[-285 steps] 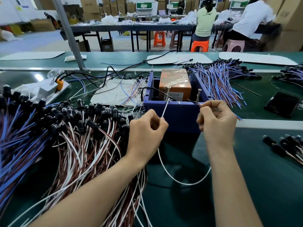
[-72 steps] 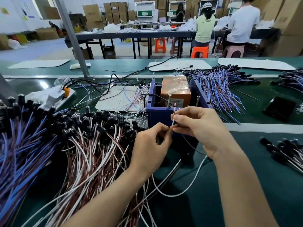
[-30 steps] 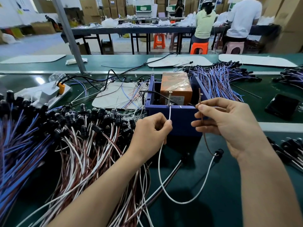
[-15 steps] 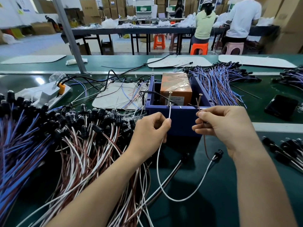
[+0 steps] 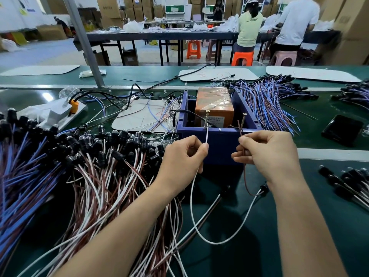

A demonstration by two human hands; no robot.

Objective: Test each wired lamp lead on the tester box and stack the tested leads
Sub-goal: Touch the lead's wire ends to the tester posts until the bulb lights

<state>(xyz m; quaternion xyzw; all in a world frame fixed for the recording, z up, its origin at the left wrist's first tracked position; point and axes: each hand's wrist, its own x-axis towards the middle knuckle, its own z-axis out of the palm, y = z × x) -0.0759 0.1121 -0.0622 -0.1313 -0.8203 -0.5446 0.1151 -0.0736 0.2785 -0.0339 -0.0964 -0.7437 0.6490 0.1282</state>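
Note:
The blue tester box (image 5: pixel 219 146) stands at the centre with an orange unit inside and two upright screws on its front rim. My left hand (image 5: pixel 182 158) pinches the white wire (image 5: pixel 206 135) of one lamp lead, its tip touching the left screw (image 5: pixel 206 119). My right hand (image 5: pixel 268 154) pinches the brown wire (image 5: pixel 244 170) of that lead up at the right screw (image 5: pixel 242 120). The lead's black lamp holder (image 5: pixel 264 187) hangs low beside my right wrist, and the white wire loops down to it.
A big heap of brown-and-white leads (image 5: pixel 103 166) with black holders covers the left. Blue-wired leads (image 5: pixel 267 100) lie behind the box at right, more leads (image 5: pixel 347 182) at the right edge. A black phone (image 5: pixel 342 129) lies at right. A socket strip (image 5: pixel 65 109) sits far left.
Over the last second both hands stayed at the screws; my right hand lowered slightly with the brown wire at the right screw. Before that, the hands were together sorting the wire ends.

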